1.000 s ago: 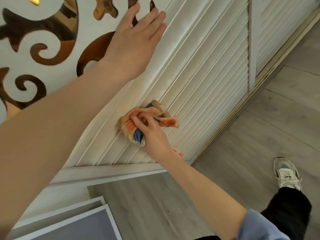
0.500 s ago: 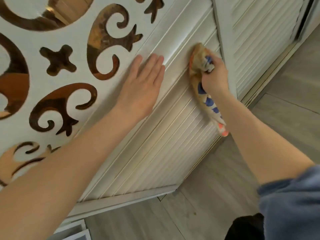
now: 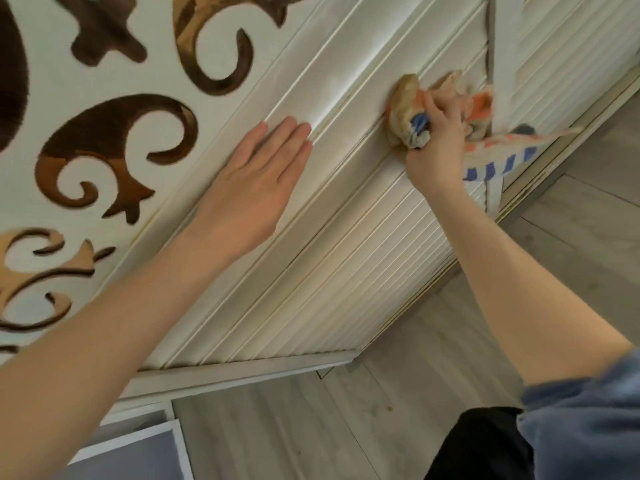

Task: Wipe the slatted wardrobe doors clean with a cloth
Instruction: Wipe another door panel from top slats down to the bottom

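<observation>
On the far left, a white panel [image 3: 145,81] with brown scroll cut-outs ran along the wardrobe. Just right of it, the left hand [image 3: 249,188] lay flat on the door's moulded frame, fingers straight and together, holding nothing. The slatted door [image 3: 346,271] stretched from beside that hand down toward the floor. Further right, at the door's upper slats, the right hand [image 3: 436,147] gripped a bunched cloth [image 3: 405,102] with curled fingers and pressed it against the slats. A loose end of the cloth, striped orange and blue, trailed right across the upright between this door and a second slatted door [image 3: 561,57]. Grey plank floor [image 3: 346,427] lay below, and a blue sleeve [image 3: 581,427] showed at the near right
</observation>
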